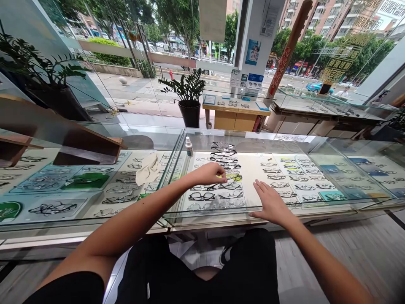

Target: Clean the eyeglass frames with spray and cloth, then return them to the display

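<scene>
My left hand (211,173) is over the glass display counter, fingers curled into a pinch beside a column of eyeglasses (224,160). Whatever its fingertips may hold is hidden or too small to make out. Close below it are black-rimmed eyeglasses (201,196). Fingers stretched out, my right hand (270,202) is at the counter's near edge and holds nothing. To its right, more rows of eyeglasses (287,194) show through the glass top. A small white spray bottle (189,147) stands on the counter beyond my left forearm.
A crumpled beige cloth (147,169) lies on the left counter section. A wooden stand (88,145) rises at the far left. Behind the counter are a potted plant (189,112) and a small wooden table (236,117) before the window. The glass counter (253,215) runs across my front.
</scene>
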Tool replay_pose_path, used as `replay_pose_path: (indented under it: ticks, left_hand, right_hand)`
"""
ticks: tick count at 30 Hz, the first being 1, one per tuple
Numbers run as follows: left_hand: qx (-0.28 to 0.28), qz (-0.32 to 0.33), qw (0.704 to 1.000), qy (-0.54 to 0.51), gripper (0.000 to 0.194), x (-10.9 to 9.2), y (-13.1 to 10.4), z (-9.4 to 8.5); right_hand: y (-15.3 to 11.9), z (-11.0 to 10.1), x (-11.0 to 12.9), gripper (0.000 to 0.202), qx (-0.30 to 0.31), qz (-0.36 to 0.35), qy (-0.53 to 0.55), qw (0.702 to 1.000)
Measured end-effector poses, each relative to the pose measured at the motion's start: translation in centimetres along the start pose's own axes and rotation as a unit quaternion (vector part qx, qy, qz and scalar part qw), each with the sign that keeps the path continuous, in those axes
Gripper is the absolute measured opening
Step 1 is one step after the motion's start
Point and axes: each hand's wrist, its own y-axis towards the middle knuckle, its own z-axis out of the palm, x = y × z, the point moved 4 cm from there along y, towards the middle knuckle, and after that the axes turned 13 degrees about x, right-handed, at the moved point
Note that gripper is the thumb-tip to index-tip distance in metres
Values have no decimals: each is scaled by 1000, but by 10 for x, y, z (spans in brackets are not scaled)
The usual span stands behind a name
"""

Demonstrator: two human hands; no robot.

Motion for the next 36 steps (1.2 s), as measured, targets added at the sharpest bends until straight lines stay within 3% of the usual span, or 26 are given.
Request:
replay_pose_path:
  ticks: [1,3,6,9,11,13,15,17,20,23,28,36]
  left_hand:
    - [-26,10,999,-29,22,3,-1,-12]
    - [-121,44,988,-88,27,11,-5,-41]
    - [-296,98,938,-154,31,31,-14,-79]
    - [-409,119,886,-183,37,54,-22,-99]
    - [-455,123,858,-203,38,68,-26,-101]
    - [-475,128,836,-241,36,77,-29,-99]
    - [-471,137,824,-282,35,82,-30,-95]
    - [-461,139,821,-307,35,82,-31,-90]
    - [-451,127,824,-318,34,78,-33,-85]
    - [-448,122,826,-320,34,73,-34,-81]
    - [-453,119,832,-298,33,67,-38,-79]
    - [-422,134,837,-322,32,60,-31,-70]
  right_hand:
    - [4,-16,-1,114,56,-6,8,998]
    - [17,-58,-3,94,162,-5,43,986]
    - [48,-127,2,66,281,-5,79,957]
    - [87,-172,24,61,266,-30,128,955]
    - [114,-182,51,58,168,-101,208,958]
    - [137,-180,80,54,-9,-184,326,927]
    - [155,-168,103,48,-203,-211,412,863]
    - [171,-147,124,40,-277,-220,455,817]
    - [188,-124,140,32,-297,-221,482,794]
    - [191,-113,141,30,-292,-223,479,797]
    - [183,-105,140,28,-293,-220,458,810]
    - [179,-103,143,26,-307,-223,469,798]
